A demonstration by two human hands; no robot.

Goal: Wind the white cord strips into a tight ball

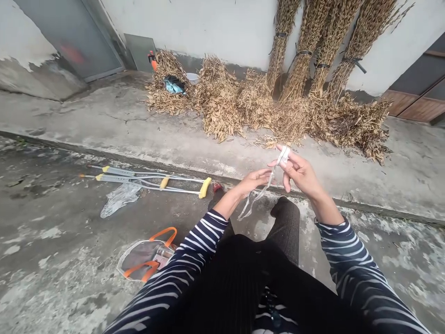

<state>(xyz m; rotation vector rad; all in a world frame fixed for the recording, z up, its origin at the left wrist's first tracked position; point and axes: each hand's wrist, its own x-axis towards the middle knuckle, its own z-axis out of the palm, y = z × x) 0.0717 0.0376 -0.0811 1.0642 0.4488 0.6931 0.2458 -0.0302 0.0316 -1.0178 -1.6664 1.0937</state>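
Note:
My right hand (pixel 299 172) has a thin white strip (pixel 284 156) looped around its fingers, with the thumb pressed against it. From there the strip's loose end hangs down past my left hand (pixel 256 180) to just above my lap. Whether it is cloth, thread or bandage I cannot make out. Beside the hanging strip, my left hand is stretched out with its fingers apart, close to or touching it. Both hands are raised in front of my knees.
Yellow-padded crutches (pixel 153 182) lie on the ground at left, next to a clear plastic bag (pixel 120 199). Nearer stands a see-through bag with orange handles (pixel 139 255). A low concrete step (pixel 167 134) runs across ahead; dried plant bundles (pixel 222 102) line the wall.

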